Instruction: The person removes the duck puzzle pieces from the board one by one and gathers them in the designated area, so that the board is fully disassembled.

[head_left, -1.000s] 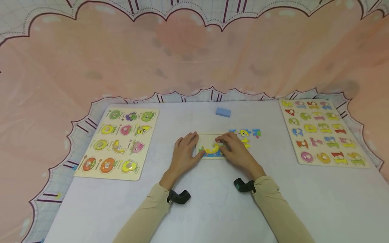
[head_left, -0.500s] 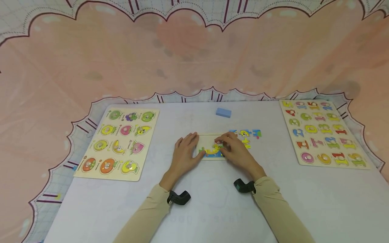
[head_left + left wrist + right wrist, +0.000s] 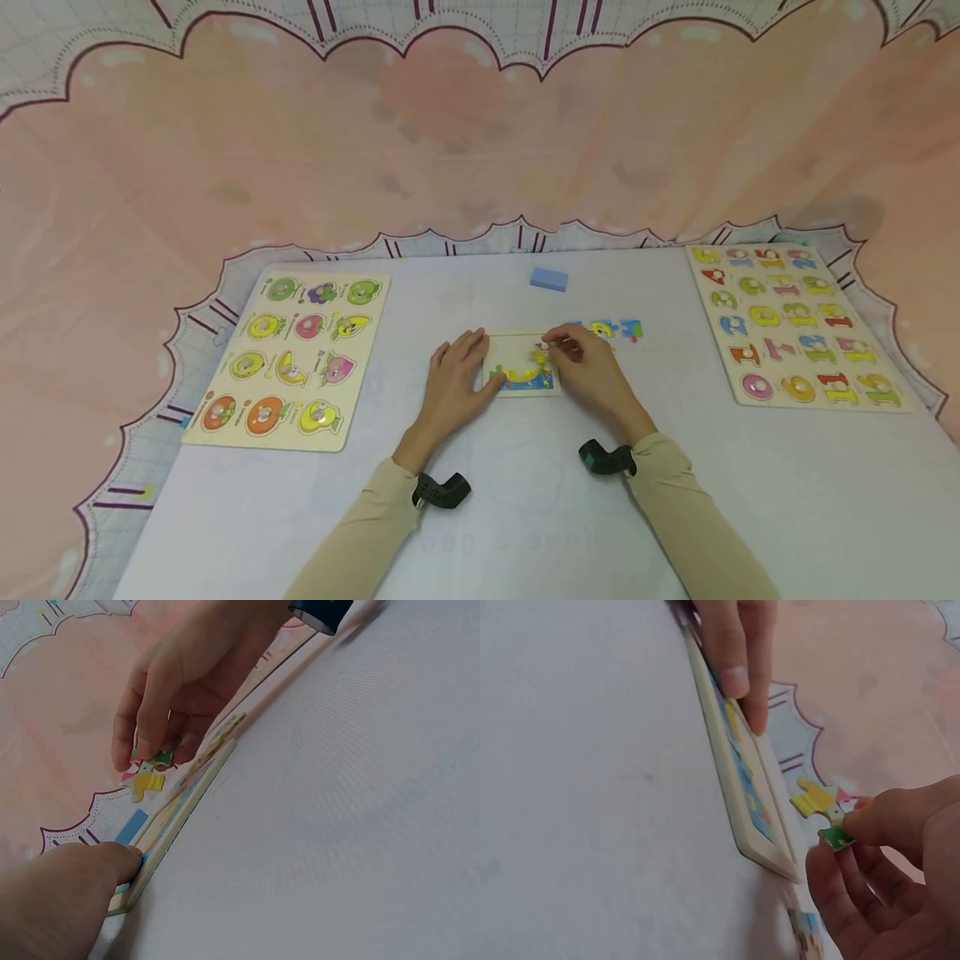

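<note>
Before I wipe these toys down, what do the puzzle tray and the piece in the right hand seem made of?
The puzzle tray: probably wood, matte, judging by its pale, thick rim. The piece in the right hand: wood or stiff board, with a bright printed face.

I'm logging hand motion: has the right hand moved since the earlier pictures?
Yes: judged against the blue block in the head view, the right hand has shifted slightly to the right.

White table (image 3: 495,483) | fruit board (image 3: 292,308) | number board (image 3: 782,332) | puzzle tray (image 3: 510,348) | blue block (image 3: 549,279)

Room separates tray (image 3: 512,347) from block (image 3: 550,279); pieces (image 3: 632,327) perhaps intrude.
</note>
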A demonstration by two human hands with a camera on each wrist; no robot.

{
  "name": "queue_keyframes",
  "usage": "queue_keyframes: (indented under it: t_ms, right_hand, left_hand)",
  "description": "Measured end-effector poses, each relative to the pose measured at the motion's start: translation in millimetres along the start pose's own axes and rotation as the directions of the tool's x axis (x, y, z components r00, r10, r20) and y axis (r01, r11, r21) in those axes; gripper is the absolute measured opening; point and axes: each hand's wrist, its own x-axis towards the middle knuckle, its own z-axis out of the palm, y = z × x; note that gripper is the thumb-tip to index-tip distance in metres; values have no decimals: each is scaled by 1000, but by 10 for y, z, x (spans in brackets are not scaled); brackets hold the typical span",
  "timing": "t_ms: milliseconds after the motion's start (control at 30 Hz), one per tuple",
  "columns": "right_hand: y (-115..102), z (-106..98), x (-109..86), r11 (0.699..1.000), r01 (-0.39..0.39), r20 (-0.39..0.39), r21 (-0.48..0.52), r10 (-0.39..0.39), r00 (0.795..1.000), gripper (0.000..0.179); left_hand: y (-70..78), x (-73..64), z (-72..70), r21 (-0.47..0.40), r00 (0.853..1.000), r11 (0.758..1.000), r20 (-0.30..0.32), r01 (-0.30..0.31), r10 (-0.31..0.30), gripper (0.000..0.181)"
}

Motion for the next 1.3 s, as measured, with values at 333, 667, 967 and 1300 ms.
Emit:
queue_keyframes:
  t_ms: [333,667,967,1300]
  right_hand:
    - [67,-207,36,998,-61,8,-27,61,998,17]
    - [173,-462,42,991,-124,22,-46,125,992,19]
    - [263,-607,21,992,-112,-13,-55,112,994,19]
    - [346,-762,9,987,-141,-26,-76,140,990,21]
  left_hand:
    - [21,-7,-13,-14,1000,1000,-20,-6,6,62]
    - [8,-18,-6,-11,1000,1000,-15,-4,4,62]
    - [2,-29,11,1,1000,1000,1,10,-10,63]
    - [7,-17,3,6,1000,1000,-15,-1,1,62]
